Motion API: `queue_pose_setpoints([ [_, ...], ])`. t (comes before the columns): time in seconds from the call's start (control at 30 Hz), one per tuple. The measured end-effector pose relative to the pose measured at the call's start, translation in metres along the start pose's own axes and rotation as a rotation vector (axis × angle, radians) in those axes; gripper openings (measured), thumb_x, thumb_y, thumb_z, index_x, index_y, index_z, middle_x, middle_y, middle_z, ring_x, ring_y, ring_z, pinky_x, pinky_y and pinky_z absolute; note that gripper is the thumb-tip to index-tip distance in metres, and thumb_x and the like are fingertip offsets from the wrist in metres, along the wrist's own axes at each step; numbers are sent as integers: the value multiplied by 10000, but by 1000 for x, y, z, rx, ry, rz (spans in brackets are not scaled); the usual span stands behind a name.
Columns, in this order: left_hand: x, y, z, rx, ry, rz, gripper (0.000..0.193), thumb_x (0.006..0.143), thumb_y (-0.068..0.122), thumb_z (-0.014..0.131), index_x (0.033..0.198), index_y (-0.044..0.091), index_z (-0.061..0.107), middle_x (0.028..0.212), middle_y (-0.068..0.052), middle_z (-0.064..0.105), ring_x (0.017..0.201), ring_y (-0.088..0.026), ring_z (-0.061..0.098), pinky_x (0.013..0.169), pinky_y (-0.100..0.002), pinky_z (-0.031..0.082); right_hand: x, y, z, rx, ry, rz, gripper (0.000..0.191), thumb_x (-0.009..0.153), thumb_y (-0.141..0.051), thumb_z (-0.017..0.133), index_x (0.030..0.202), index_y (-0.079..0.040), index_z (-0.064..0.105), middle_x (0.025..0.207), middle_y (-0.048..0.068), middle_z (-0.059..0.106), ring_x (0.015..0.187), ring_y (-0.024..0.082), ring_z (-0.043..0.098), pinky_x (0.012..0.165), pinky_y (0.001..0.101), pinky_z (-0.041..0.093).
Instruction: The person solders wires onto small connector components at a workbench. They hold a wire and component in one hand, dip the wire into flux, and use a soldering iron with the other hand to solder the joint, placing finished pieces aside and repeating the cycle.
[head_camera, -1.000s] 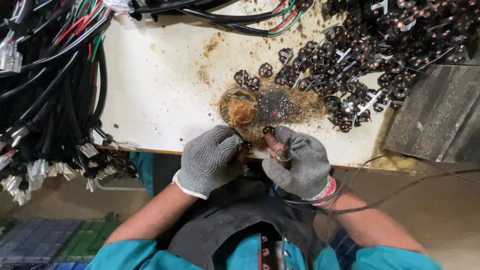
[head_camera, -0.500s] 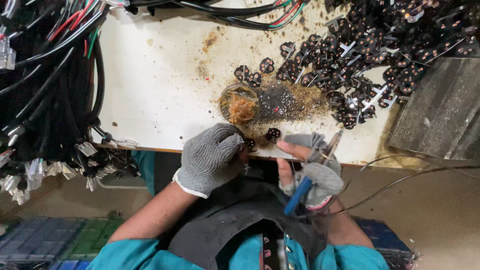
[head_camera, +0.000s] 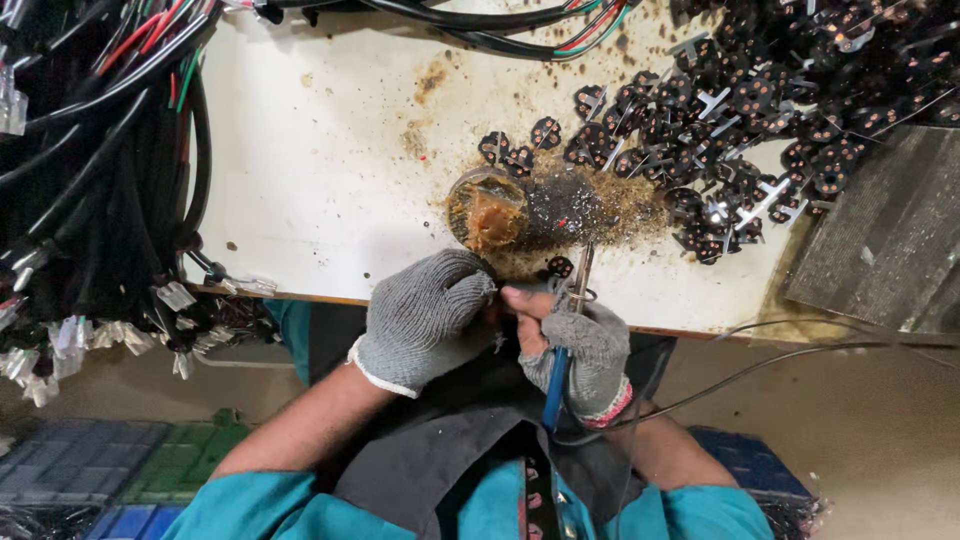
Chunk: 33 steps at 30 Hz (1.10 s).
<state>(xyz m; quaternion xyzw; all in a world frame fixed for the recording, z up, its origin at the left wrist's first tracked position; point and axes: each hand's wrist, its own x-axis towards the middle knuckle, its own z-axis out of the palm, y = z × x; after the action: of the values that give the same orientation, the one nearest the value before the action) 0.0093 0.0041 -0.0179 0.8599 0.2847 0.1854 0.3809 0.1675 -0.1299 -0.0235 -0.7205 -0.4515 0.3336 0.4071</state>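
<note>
My right hand (head_camera: 585, 350) fingers clamped on iron (head_camera: 568, 330), tip by flux tin (head_camera: 490, 212); left hand (head_camera: 425, 315) curled shut, contents hidden.

no pkgs, labels, signs or screens in view.
</note>
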Motion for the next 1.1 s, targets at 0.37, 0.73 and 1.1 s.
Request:
queue_pose_setpoints([
  [0.37,-1,0,2,21,67,53,335,743,161,830,1020,107,651,1000,-105,654,841,-326,675,657,-429,535,-2,-11,-19,228,-16,72,231,934,71,627,1146,27,708,1087,139,737,955,199,701,867,317,565],
  [0.73,-12,-1,-13,-56,-6,0,413,669,168,799,1060,136,671,1064,-100,693,907,-301,712,717,-383,569,12,-7,-9,-19,-6,-140,219,848,45,681,1045,-3,765,894,112,772,703,130,682,658,254,536],
  [1.1,15,29,-129,-163,-315,-268,218,739,204,731,945,147,776,885,1,770,747,-157,771,613,-283,604,0,-4,-41,1150,-52,606,531,871,-271,543,1182,142,669,947,82,719,810,137,628,711,240,513],
])
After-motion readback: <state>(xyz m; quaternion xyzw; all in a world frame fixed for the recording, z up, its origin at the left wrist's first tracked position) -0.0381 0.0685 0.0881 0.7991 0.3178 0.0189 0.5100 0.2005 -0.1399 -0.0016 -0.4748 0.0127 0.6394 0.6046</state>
